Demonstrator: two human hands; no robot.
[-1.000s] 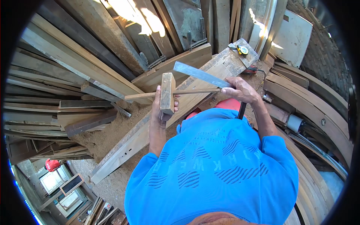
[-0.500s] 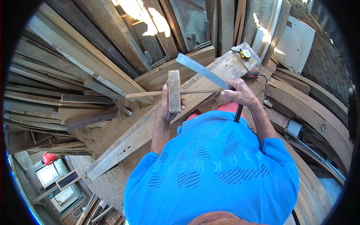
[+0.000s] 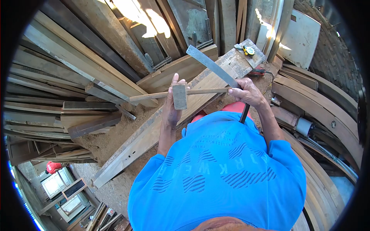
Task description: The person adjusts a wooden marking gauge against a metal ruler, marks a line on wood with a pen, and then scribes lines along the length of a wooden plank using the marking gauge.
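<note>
A wooden marking gauge (image 3: pixel 180 97), a block on a long thin stem, spans the gap between my hands. My left hand (image 3: pixel 169 109) supports the block from behind, its thumb by the stem and its fingers pointing up, partly hidden. In my right hand (image 3: pixel 248 92) is a try square (image 3: pixel 212 66); its metal blade points up and left, and its dark stock shows below the fist. The stem's right end meets my right thumb and fingertips. Beneath both hands, a long wooden board (image 3: pixel 148 140) runs diagonally.
At the board's far end lies a yellow tape measure (image 3: pixel 248 50), near a red power tool (image 3: pixel 257 72). Stacked planks (image 3: pixel 50 81) fill the left, and curved timbers (image 3: pixel 316 96) lie at right. Sawdust (image 3: pixel 104 143) covers the ground. A person in red (image 3: pixel 53 167) is far back left.
The block has turned so that its end face shows more and it looks shorter. My left fingers have straightened upward behind it. My right hand keeps the square, nearly unmoved.
</note>
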